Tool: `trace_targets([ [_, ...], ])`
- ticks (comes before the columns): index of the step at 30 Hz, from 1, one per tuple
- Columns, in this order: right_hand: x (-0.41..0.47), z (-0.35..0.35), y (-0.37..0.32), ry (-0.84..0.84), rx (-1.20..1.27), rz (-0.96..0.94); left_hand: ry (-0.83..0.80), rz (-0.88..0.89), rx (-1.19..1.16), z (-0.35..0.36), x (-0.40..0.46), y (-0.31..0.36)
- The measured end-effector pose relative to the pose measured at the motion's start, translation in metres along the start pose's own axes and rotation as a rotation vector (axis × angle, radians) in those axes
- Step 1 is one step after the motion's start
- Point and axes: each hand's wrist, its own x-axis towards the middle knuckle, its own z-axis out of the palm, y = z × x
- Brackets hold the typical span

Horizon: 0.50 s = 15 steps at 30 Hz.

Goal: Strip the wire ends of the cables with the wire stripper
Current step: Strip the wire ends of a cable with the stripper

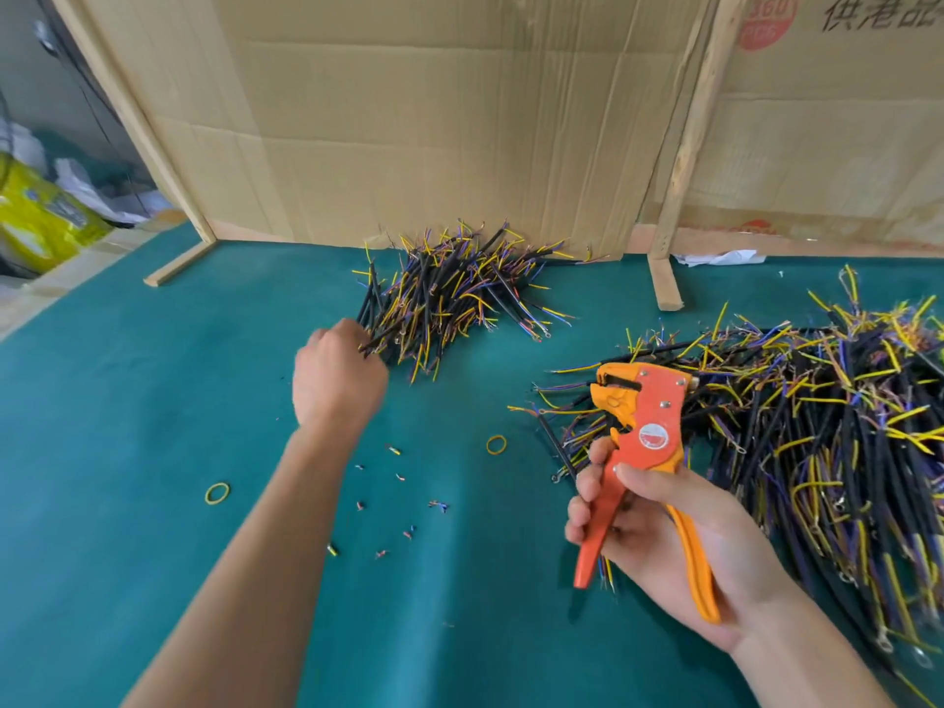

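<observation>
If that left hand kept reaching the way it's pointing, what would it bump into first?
The left hand already touches the smaller pile of black cables with yellow and blue wire ends; further on stands the brown cardboard wall.

Two cable piles are lying near the wire stripper [644, 436]: a small pile [449, 293] and a big pile [817, 426]. Two yellow rubber bands [496, 444] [217, 493] are sitting left of it.

Small cable pile [449, 293] behind-left of large pile [797, 431].

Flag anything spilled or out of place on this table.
Small bits of stripped insulation lie scattered on the green mat between the arms, and two yellow rubber bands lie loose there too. The cables sit in two rough piles; nothing looks damaged.
</observation>
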Motion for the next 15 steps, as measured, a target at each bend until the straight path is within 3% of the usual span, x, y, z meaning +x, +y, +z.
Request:
trace_targets([
  [3, 0.0, 0.003, 0.001, 0.011, -0.014, 0.009, -0.075, 0.04, 0.159, 0.01, 0.001, -0.012],
  [7, -0.001, 0.002, 0.0, 0.012, -0.016, 0.005, -0.008, 0.132, 0.174, 0.008, 0.004, -0.011],
  [11, 0.0, 0.002, -0.001, 0.024, -0.013, 0.006, 0.033, 0.085, 0.017, -0.001, 0.0, -0.008],
  [15, 0.002, 0.0, -0.001, 0.027, -0.014, 0.015, 0.043, -0.047, -0.352, -0.007, -0.025, -0.003],
])
